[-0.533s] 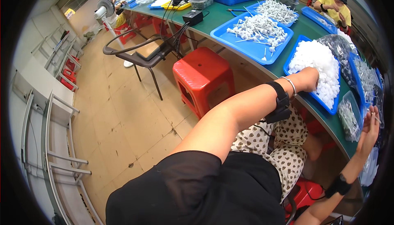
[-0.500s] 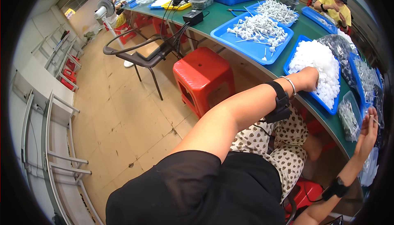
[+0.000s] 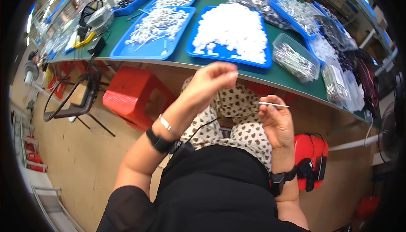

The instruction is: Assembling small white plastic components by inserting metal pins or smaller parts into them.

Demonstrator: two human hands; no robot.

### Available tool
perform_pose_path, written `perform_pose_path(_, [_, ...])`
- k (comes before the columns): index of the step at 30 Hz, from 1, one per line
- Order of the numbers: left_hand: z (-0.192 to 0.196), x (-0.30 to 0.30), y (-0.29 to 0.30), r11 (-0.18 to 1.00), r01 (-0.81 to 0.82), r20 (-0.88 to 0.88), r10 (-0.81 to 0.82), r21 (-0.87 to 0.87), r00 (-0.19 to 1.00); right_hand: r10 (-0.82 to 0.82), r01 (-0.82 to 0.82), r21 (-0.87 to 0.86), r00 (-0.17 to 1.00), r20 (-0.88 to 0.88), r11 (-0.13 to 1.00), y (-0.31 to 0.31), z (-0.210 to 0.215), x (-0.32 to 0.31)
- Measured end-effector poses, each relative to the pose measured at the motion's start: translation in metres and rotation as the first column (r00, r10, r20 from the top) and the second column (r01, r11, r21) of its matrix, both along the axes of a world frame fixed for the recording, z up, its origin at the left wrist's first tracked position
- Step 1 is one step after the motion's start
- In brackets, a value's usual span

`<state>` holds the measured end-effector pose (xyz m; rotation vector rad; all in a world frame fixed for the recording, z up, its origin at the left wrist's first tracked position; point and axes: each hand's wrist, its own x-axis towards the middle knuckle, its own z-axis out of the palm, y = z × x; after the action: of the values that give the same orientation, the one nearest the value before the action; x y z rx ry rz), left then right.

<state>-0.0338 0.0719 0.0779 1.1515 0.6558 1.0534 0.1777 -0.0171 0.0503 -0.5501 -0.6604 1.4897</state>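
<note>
Both hands are raised over the lap, near the green table [image 3: 279,73]. Left hand [image 3: 210,82] is pinched shut, its contents hidden, just below the blue tray [image 3: 191,50] of white pieces. Right hand [image 3: 275,120] is closed on a thin white stick [image 3: 274,104].

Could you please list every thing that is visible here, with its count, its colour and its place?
work table: one, green, across the top
blue trays: several, on the table
white small parts: a heap, in the middle tray
white sticks: many, in the left tray
clear tub: one, on the table's right
red stool: one, under the table
black chair: one, at left
thin white stick: one, in the right hand
left hand: fingers pinched, raised
right hand: pinching the stick
</note>
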Motion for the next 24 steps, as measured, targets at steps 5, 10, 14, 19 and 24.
perform_pose_path(5, [-0.027, 0.015, -0.065, 0.926, 0.175, 0.121, -0.142, -0.335, 0.983, -0.010, 0.008, -0.043, 0.999, -0.052, 0.999, -0.013, -0.016, -0.004])
perform_pose_path(10, [-0.027, 0.025, -0.081, 0.912, 0.180, 0.109, -0.150, -0.367, 0.983, -0.023, 0.023, -0.027, 1.000, 0.015, 0.999, -0.019, -0.019, -0.012])
perform_pose_path(14, [-0.031, 0.026, -0.083, 0.906, 0.169, 0.139, -0.124, -0.388, 0.983, -0.054, 0.057, -0.020, 0.991, 0.124, 0.998, -0.020, -0.021, -0.014])
perform_pose_path(19, [-0.036, 0.026, -0.084, 0.923, 0.130, 0.115, -0.094, -0.362, 0.989, -0.151, 0.145, 0.042, 0.954, 0.259, 0.989, -0.023, -0.023, -0.016])
perform_pose_path(24, [-0.037, 0.025, -0.085, 0.958, 0.049, 0.072, -0.030, -0.284, 0.997, -0.213, 0.192, 0.095, 0.920, 0.329, 0.977, -0.025, -0.019, -0.016])
